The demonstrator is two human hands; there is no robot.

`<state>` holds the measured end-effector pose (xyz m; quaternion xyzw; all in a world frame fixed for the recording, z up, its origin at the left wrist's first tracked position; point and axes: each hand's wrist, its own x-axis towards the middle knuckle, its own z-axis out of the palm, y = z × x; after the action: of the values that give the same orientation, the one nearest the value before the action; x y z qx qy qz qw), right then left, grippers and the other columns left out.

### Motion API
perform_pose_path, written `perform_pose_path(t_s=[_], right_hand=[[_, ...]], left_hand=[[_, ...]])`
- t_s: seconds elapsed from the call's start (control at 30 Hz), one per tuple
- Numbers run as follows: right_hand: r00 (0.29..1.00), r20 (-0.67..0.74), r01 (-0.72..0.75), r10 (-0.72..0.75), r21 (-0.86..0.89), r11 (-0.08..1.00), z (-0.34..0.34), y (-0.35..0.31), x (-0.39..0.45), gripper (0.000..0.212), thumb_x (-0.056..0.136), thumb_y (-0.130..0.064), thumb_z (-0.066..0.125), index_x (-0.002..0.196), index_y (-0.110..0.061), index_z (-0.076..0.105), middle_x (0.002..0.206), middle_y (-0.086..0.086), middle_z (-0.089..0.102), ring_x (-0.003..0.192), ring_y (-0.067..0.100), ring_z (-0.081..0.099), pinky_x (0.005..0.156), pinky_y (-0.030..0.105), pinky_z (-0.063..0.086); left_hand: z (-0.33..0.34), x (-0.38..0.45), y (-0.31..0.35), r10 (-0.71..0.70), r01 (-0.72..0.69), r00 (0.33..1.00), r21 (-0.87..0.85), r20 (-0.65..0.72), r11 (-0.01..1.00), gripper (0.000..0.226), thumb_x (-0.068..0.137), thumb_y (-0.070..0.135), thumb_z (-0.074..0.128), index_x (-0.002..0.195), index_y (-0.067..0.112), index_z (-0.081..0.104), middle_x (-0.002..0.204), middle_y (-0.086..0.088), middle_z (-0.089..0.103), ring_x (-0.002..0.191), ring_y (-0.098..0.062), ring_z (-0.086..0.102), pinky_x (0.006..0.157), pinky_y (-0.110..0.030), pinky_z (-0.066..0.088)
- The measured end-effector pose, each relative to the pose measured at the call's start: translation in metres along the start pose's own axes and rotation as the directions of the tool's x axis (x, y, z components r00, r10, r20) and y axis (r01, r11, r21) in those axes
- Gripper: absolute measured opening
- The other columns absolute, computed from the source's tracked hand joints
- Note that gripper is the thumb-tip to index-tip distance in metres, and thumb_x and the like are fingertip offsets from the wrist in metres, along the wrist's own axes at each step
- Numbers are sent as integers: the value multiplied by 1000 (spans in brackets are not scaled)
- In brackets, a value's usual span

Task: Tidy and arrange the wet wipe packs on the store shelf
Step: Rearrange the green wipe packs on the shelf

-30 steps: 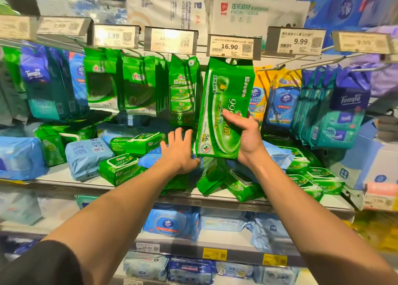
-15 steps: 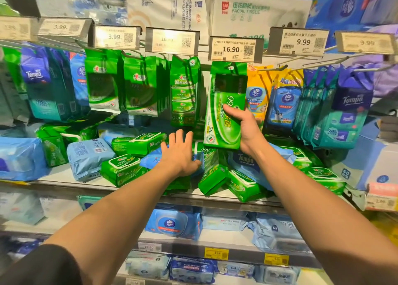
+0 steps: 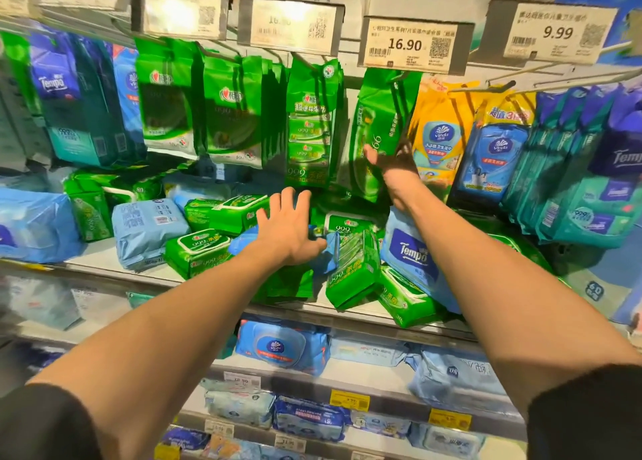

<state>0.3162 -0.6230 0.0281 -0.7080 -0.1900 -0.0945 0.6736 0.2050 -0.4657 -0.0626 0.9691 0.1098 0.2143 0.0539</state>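
Note:
A tall green wet wipe pack [image 3: 375,119] hangs tilted on the peg under the 16.90 price tag [image 3: 413,44]. My right hand [image 3: 394,167] grips its lower right part, thumb on the front. My left hand [image 3: 288,230] is spread palm down over a crumpled blue pack [image 3: 328,254] in the jumble on the shelf [image 3: 114,272]. Several green flip-lid packs [image 3: 351,268] lie tipped and leaning around that hand. A blue Tempo pack [image 3: 410,251] leans just right of them.
More green packs [image 3: 309,126] hang on pegs to the left, and yellow and blue Vinda packs [image 3: 437,129] to the right. Teal Tempo bundles [image 3: 576,195] crowd the far right. Pale blue packs [image 3: 149,230] lie at the left. Lower shelves [image 3: 382,388] hold blue packs.
My right hand has carried the tall green pack up and back, and it now hangs at the peg. My left hand stays over the pile. The camera has moved closer.

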Motion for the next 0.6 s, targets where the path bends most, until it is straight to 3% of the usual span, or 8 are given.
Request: perform_pose_path(t_s=[0.07, 0.13, 0.2, 0.27, 0.33, 0.4, 0.47, 0.6], right_hand=[[999, -45, -33, 18, -359, 933, 6, 2, 8, 81, 93, -38, 64, 152, -2, 21, 158, 14, 28, 144, 22, 29, 118, 26, 17], [985, -122, 15, -122, -643, 766, 12, 9, 1, 85, 98, -47, 50, 153, 2, 10, 162, 16, 13, 150, 24, 12, 116, 23, 1], [935, -187, 89, -300, -697, 711, 18, 11, -13, 79, 100, -44, 47, 151, 7, 15, 157, 25, 22, 146, 32, 24, 116, 30, 11], [890, -162, 168, -426, -753, 636, 19, 11, -17, 69, 100, -38, 47, 149, 6, 26, 151, 30, 32, 139, 39, 34, 114, 39, 23], [826, -77, 243, -559, -846, 474, 17, 9, -15, 65, 96, -29, 52, 148, 4, 30, 150, 31, 32, 140, 43, 32, 115, 46, 27], [767, -29, 250, -641, -907, 340, 13, 10, -16, 81, 87, -18, 61, 154, -4, 18, 156, 31, 18, 146, 44, 18, 117, 49, 24], [781, 31, 266, -624, -920, 287, 11, 14, -20, 98, 82, -29, 69, 156, -19, 7, 159, 29, 7, 148, 42, 7, 117, 51, 23], [899, 52, 197, -434, -935, 296, 8, 14, -13, 133, 61, -66, 79, 155, -31, -9, 160, 26, -1, 149, 39, 4, 119, 49, 21]], left_hand=[[1, 1, -2, -9, 9, 1000, -3, 7, 1000, 98, 72, 62, 63, 148, 21, 17, 147, -8, 20, 133, -31, 22, 103, -57, 30], [1, 4, -6, -21, 21, 1000, -11, -2, 1000, 96, 73, 62, 63, 147, 21, 18, 145, -8, 22, 133, -31, 23, 102, -56, 31], [-1, 6, -8, -21, 21, 1000, -21, -8, 1000, 95, 73, 61, 63, 147, 20, 19, 144, -8, 23, 132, -31, 24, 101, -55, 31], [-2, 8, -9, -11, 11, 1000, -26, -14, 1000, 95, 73, 61, 63, 146, 19, 20, 143, -8, 24, 131, -31, 24, 101, -55, 31], [-1, 8, -8, -2, 2, 1000, -28, -9, 1000, 95, 73, 61, 63, 147, 19, 20, 143, -8, 24, 131, -31, 24, 101, -55, 31], [0, 9, -9, 7, -7, 1000, -26, -10, 1000, 94, 73, 62, 62, 146, 20, 19, 143, -8, 24, 131, -31, 24, 101, -54, 31], [0, 10, -9, 9, -9, 1000, -37, -7, 999, 94, 73, 62, 62, 146, 21, 19, 144, -8, 23, 132, -31, 24, 101, -54, 31], [-2, 11, -7, 21, -20, 1000, -42, 7, 999, 94, 73, 61, 62, 146, 21, 19, 145, -8, 23, 133, -31, 23, 103, -55, 32]])
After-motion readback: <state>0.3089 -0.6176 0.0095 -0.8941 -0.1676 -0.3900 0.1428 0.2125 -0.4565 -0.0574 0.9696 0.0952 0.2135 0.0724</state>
